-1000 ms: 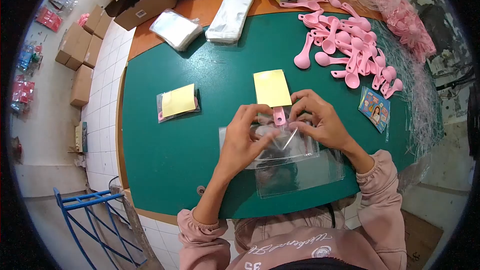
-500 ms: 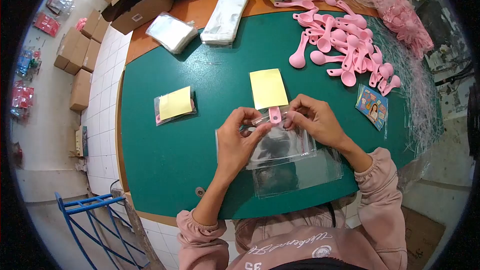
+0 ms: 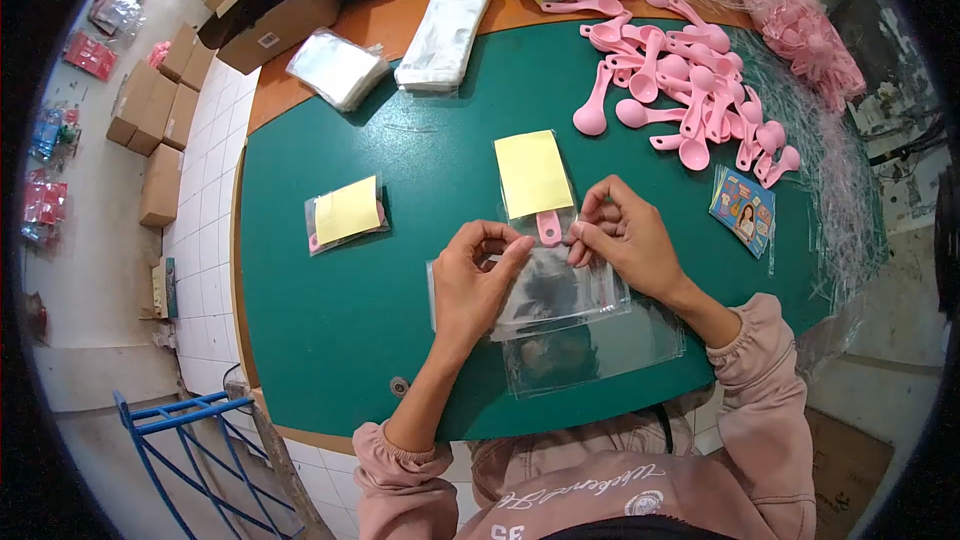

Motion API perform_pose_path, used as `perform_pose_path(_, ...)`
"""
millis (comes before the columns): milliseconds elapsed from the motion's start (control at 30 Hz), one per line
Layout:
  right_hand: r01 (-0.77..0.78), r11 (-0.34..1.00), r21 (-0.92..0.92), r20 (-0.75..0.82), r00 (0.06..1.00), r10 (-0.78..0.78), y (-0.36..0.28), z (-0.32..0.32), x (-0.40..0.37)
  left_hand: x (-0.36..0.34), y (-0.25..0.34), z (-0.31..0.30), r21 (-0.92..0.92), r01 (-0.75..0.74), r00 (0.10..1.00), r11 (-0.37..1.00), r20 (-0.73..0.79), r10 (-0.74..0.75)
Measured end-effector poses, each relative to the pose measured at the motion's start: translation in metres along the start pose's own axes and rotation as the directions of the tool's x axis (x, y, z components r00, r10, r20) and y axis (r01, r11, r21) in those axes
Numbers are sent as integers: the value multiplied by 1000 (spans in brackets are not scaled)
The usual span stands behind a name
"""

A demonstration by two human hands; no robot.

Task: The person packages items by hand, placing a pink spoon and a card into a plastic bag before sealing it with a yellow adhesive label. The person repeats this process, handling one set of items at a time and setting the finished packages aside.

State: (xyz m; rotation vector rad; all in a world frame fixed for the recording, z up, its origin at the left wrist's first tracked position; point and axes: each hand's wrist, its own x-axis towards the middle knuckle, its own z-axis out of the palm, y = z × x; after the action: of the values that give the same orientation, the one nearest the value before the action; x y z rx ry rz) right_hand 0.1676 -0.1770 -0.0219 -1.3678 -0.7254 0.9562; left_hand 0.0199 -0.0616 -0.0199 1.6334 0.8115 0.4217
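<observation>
A clear plastic bag with a yellow card (image 3: 533, 175) and a pink measuring spoon (image 3: 549, 228) lies in front of me; only the end of the spoon's handle shows below the card. My left hand (image 3: 475, 275) pinches the near left edge of this bag between thumb and forefinger. On the other side, my right hand (image 3: 628, 240) pinches its near right corner. Under both hands are flat clear bags (image 3: 555, 300), with more clear sleeves (image 3: 600, 350) closer to me. A packed bag with a yellow card (image 3: 347, 210) rests to the left.
Loose pink measuring spoons (image 3: 690, 90) are heaped at the back right, with printed cards (image 3: 743, 210) nearer. Two stacks of clear bags (image 3: 443, 40) and an open cardboard box (image 3: 275, 25) stand at the back. A blue metal frame (image 3: 195, 415) is at lower left.
The fingers of both hands have drawn slightly apart, and more of the spoon's handle end is uncovered. The view has shifted a little; the bag stays in about the same place.
</observation>
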Motion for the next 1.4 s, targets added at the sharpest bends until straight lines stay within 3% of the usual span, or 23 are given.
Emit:
perform_pose_path(67,0,1000,-24,-11,1000,0,2,-1,0,1,0,-1,43,13,1000,999,-3,-13)
perform_pose_path(333,-1,1000,-17,47,999,1,1,4,-1,1,6,0,-321,58,997,945,-36,-73)
perform_pose_path(533,3,999,-38,52,999,-1,-2,5,-2,1,4,-3,-282,89,996,955,51,-78)
perform_pose_path(767,20,998,-65,51,999,-16,2,3,-3,0,2,1,-209,-13,1000,978,-25,8)
perform_pose_path(900,19,999,-44,49,999,-17,1,4,-4,3,6,-2,-216,86,996,973,17,-85)
perform_pose_path(1067,63,990,-126,235,971,-32,-9,-5,-1,6,6,-11,-255,71,997,964,56,-58)
perform_pose_path(1100,65,951,-301,228,974,6,-22,-11,-1,6,9,-14,-199,61,997,978,52,-52)
perform_pose_path(1133,270,794,-545,180,962,-203,-26,-22,2,5,12,-19,-142,52,998,988,45,-46)
perform_pose_path(1167,403,532,-744,192,893,-408,-30,-37,7,8,13,-27,-99,-16,1000,995,-24,14)
perform_pose_path(1200,371,303,-878,154,817,-555,-31,-56,14,12,8,-37,-89,-145,986,985,-100,136)
perform_pose_path(1233,265,181,-947,93,766,-636,-37,-71,18,16,1,-48,-70,-269,952,961,-173,254)
perform_pose_path(1267,171,99,-980,72,778,-625,-38,-96,24,20,-4,-62,15,-282,921,959,-274,275)
perform_pose_path(1300,174,96,-980,77,777,-625,-38,-117,29,20,3,-72,47,-274,900,961,-340,273)
perform_pose_path(1333,233,51,-971,159,791,-592,-37,-134,35,15,15,-82,232,-88,906,969,-385,175)
perform_pose_path(1400,297,7,-955,241,789,-565,-35,-145,39,10,6,-93,664,25,777,747,-483,403)
